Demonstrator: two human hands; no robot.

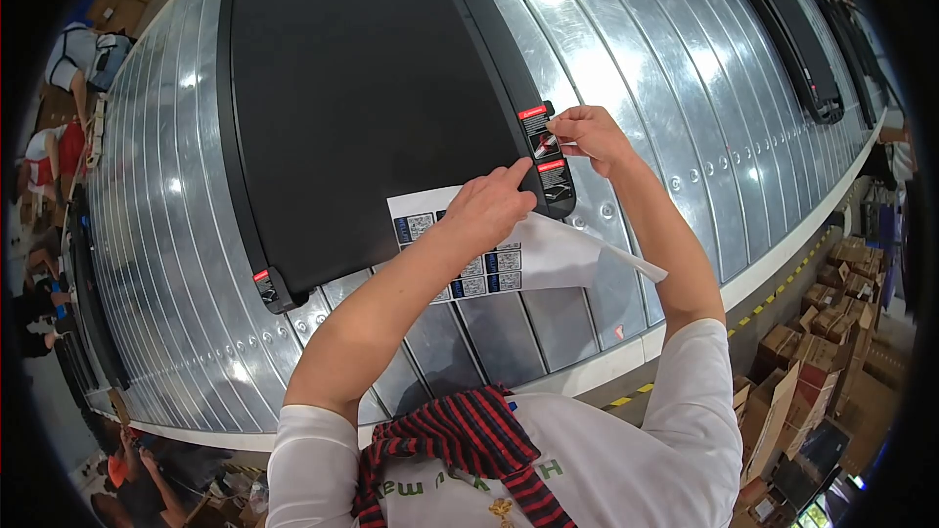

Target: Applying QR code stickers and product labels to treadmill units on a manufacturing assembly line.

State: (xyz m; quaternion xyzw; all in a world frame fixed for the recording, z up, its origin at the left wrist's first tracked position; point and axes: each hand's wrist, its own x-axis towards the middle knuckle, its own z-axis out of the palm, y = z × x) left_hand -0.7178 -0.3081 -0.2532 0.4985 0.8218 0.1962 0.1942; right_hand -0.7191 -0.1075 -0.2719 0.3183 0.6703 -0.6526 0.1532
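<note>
A long black panel (352, 88) with raised side rails lies on a slatted metal surface. Its right rail ends in a cap carrying a black, red and white warning label (551, 181). My left hand (489, 203) is over a white sheet of printed stickers (548, 264), seemingly gripping it from above; its index finger reaches the label's left edge. The sheet's right end curls up by my right forearm. My right hand (592, 137) pinches at the label's upper right edge; what lies between its fingertips is too small to make out.
A similar label (264, 286) marks the panel's left end cap. Another black rail unit (797, 39) lies at the far right. Cardboard boxes (812, 352) are stacked beyond the right edge. Other people (68, 68) are along the left side and at the lower left.
</note>
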